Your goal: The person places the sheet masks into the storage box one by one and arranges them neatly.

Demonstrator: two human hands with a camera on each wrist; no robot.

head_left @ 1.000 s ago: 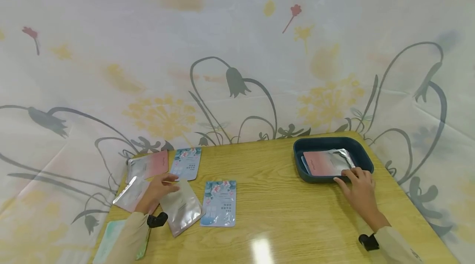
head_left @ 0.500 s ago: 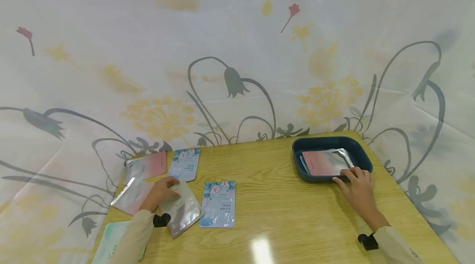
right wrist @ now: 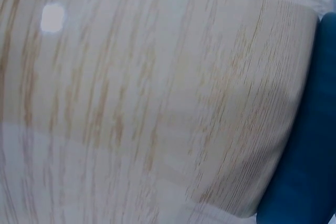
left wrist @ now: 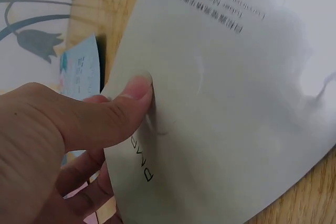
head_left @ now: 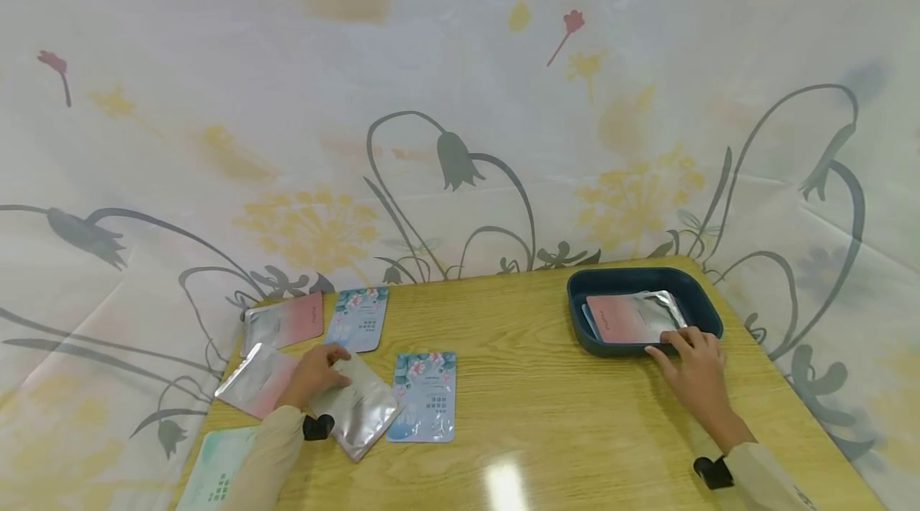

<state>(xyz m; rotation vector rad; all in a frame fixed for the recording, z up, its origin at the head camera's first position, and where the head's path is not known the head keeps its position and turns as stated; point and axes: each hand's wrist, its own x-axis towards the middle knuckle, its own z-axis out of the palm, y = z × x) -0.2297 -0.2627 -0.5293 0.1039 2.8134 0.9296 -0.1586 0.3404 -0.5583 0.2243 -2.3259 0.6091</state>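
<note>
My left hand (head_left: 316, 375) pinches the upper left edge of a beige and silver sheet mask packet (head_left: 368, 409). In the left wrist view the thumb lies on the printed face of this packet (left wrist: 226, 93), with fingers behind it; its right corner overlaps a blue floral packet (head_left: 426, 403) in the head view. At the right, my right hand (head_left: 697, 379) grips the near rim of a dark blue tray (head_left: 642, 281), fingers over the rim and thumb outside. A pink and silver packet (head_left: 621, 319) lies on others inside. The right wrist view shows only table and tray wall (right wrist: 304, 156).
Around my left hand lie a pink and silver packet (head_left: 287, 321), a second blue floral packet (head_left: 357, 319), another silver-pink packet (head_left: 253, 379) and a green packet (head_left: 212, 467). A flower-printed cloth (head_left: 460, 96) hangs behind the wooden table (head_left: 517, 383).
My left hand came down onto the beige and silver packet, took hold of its edge and moved it slightly right, onto the blue floral packet's edge. The right hand stays at the tray.
</note>
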